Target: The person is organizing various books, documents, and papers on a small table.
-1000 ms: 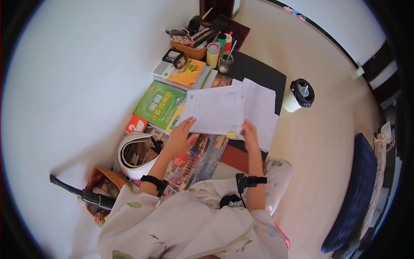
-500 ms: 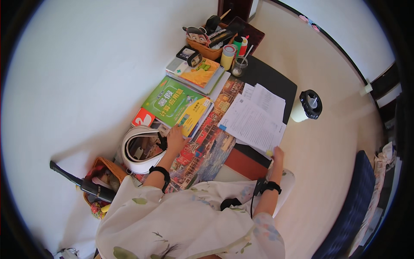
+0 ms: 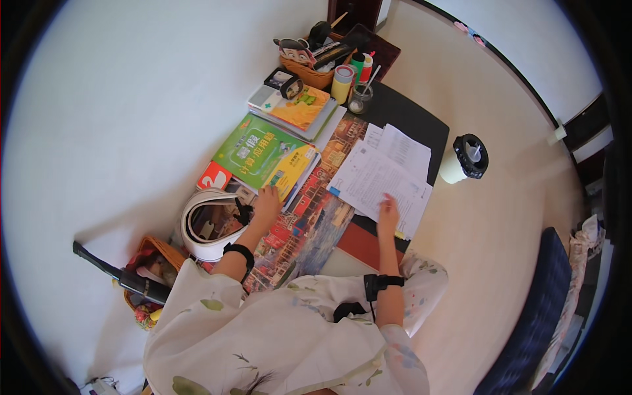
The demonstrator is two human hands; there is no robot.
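Note:
A green and yellow workbook (image 3: 260, 155) lies on other books at the left of the desk. My left hand (image 3: 267, 203) rests at its near edge, fingertips touching the cover and fingers loosely spread. Beside that hand, a white looped strap or band (image 3: 212, 247) stands on its edge. My right hand (image 3: 388, 214) is over the near part of some loose printed sheets (image 3: 372, 178), fingers slightly bent and apart, with nothing visible in them. Whether it touches the paper is hard to tell. Both wrists wear black bands.
Stacked books (image 3: 299, 108) carry a small black case (image 3: 284, 83). Behind them are a wicker basket (image 3: 316, 78), a yellow bottle (image 3: 342, 83) and a glass jar (image 3: 360, 99). A reddish-brown flat item (image 3: 368, 248) lies near me. A black-lined bin (image 3: 454, 168) stands right of the desk.
My right hand has let go of the sheets' near right corner and moved left and inward over them. My left hand stays at the workbook's edge. The view has shifted slightly.

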